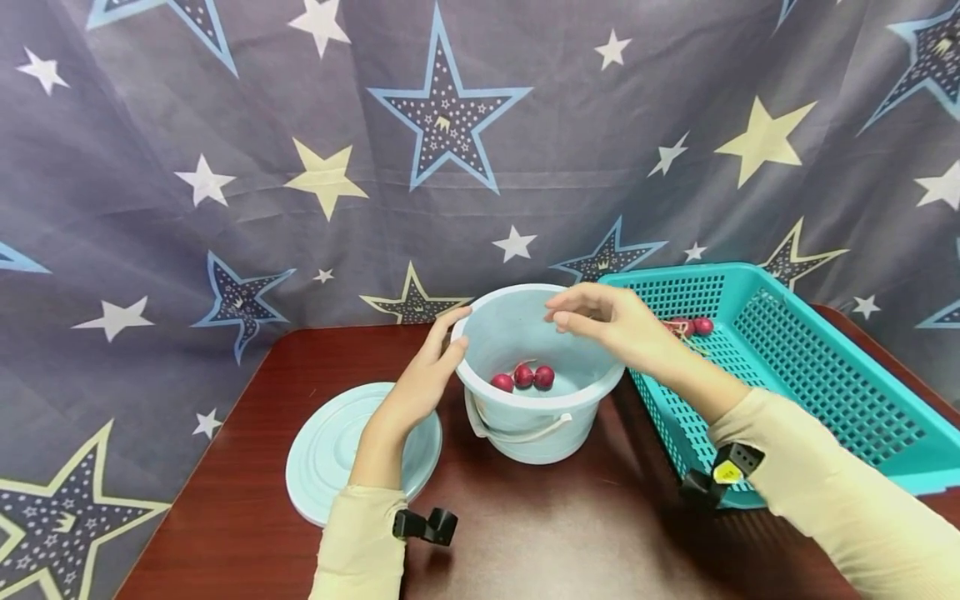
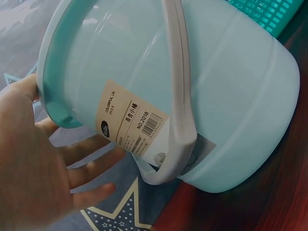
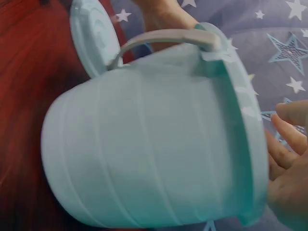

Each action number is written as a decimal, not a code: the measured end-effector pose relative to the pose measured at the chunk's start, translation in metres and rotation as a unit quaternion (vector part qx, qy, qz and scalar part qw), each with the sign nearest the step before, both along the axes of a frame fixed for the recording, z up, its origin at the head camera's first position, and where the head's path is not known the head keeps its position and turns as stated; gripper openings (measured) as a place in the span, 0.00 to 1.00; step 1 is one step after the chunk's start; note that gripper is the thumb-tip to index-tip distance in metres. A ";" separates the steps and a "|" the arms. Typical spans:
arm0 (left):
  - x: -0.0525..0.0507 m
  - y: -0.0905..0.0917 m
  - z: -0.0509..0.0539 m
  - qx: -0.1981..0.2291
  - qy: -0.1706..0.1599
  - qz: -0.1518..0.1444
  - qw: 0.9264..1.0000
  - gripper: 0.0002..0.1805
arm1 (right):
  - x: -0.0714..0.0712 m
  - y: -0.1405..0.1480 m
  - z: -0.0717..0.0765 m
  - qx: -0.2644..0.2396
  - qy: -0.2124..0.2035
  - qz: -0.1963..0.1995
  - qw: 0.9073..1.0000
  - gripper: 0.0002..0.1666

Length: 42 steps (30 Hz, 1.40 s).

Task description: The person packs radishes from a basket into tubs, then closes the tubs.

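Observation:
A pale blue bucket [image 1: 536, 429] stands upright on the table with three red radishes [image 1: 523, 377] at its bottom. My left hand [image 1: 412, 379] holds the bucket's left rim, thumb over the edge and the other fingers spread along the outside; the left wrist view shows a paper label [image 2: 132, 122] beside the handle [image 2: 180, 91]. Over the right side of the bucket's opening hovers my right hand [image 1: 611, 321], fingers loosely bent. Nothing shows between those fingers. In the right wrist view, this hand [image 3: 291, 178] is beside the rim, partly cut off by the frame.
Left of the bucket, a round pale blue lid [image 1: 322, 454] lies flat, partly under my left forearm. A teal perforated basket [image 1: 832, 375] stands to the right, with several radishes [image 1: 703, 326] at its far left end. A star-patterned curtain [image 1: 525, 208] hangs behind the dark red table [image 1: 240, 467].

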State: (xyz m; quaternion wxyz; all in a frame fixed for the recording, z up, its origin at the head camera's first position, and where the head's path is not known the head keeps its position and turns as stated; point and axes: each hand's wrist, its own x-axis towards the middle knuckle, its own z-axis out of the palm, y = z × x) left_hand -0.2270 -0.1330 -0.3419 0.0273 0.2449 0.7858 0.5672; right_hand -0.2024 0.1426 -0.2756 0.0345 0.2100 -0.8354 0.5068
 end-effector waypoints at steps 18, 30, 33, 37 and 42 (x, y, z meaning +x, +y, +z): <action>-0.005 -0.003 0.000 0.006 -0.001 -0.003 1.000 0.26 | -0.037 0.054 -0.002 -0.037 0.013 -0.091 0.995 0.21; -0.002 -0.002 0.000 0.004 0.002 -0.007 1.000 0.26 | -0.063 0.092 -0.029 0.019 -0.001 -0.151 0.988 0.23; -0.001 -0.003 0.001 0.000 0.006 -0.002 1.000 0.26 | -0.070 0.096 -0.036 0.035 -0.001 -0.160 0.986 0.23; -0.001 -0.002 0.001 0.005 0.004 -0.013 1.000 0.26 | -0.077 0.104 -0.045 0.077 -0.019 -0.173 0.982 0.24; 0.000 0.001 0.000 0.012 0.000 -0.015 1.000 0.26 | -0.080 0.114 -0.051 0.125 -0.053 -0.163 0.977 0.26</action>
